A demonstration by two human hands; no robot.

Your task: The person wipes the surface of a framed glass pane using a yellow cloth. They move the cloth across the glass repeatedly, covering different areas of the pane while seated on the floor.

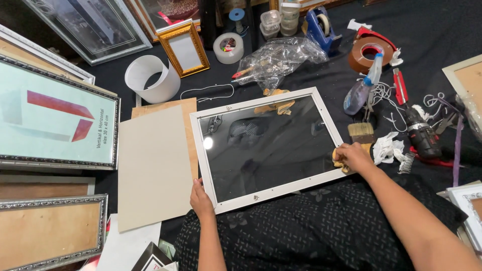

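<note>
A white picture frame with a glass pane lies flat on the dark cloth in front of me, its back facing up. My left hand grips the frame's near left corner. My right hand rests at the frame's right edge, closed on a small yellowish cloth or sponge. A flat paintbrush lies just beyond that hand.
A grey backing board over a brown one lies left of the frame. Framed pictures stack at far left. A spray bottle, tape rolls, a drill, a plastic bag and a gold frame crowd the back and right.
</note>
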